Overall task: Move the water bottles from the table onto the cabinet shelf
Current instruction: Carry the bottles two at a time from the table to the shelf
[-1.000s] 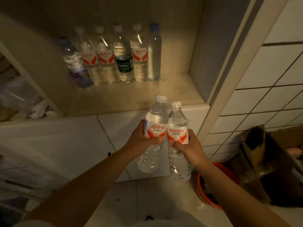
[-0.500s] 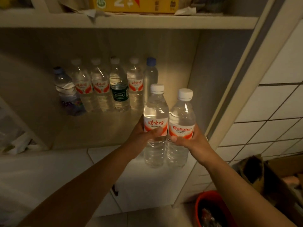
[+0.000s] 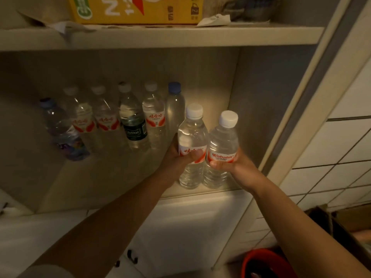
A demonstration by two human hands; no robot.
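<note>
Since the earlier frames we have raised both bottles from below the shelf edge up to the cabinet shelf (image 3: 112,183), and their bases now sit at or just above its front right part; we cannot tell whether they touch it.

From the head camera, both bottles stand upright, long axes vertical, white caps toward 12 o'clock, tipped slightly apart at the top. Our left hand (image 3: 178,157) curls round the label of the left bottle (image 3: 192,141), thumb across the front, the bottle rising at 12 o'clock from the fist. Our right hand (image 3: 226,163) grips the right bottle (image 3: 222,143) at its red label, the bottle at 11 o'clock from the palm. The two bottles touch side by side.

At 10 o'clock from them a row of stored bottles (image 3: 132,121) stands against the back wall, the nearest a blue-capped bottle (image 3: 175,105). Above, an upper shelf (image 3: 160,37) carries a yellow carton (image 3: 138,9). White tiled wall (image 3: 345,141) lies at 3 o'clock, a red bucket (image 3: 261,263) at 5 o'clock, white cabinet doors (image 3: 190,227) below the shelf. The light is dim.
</note>
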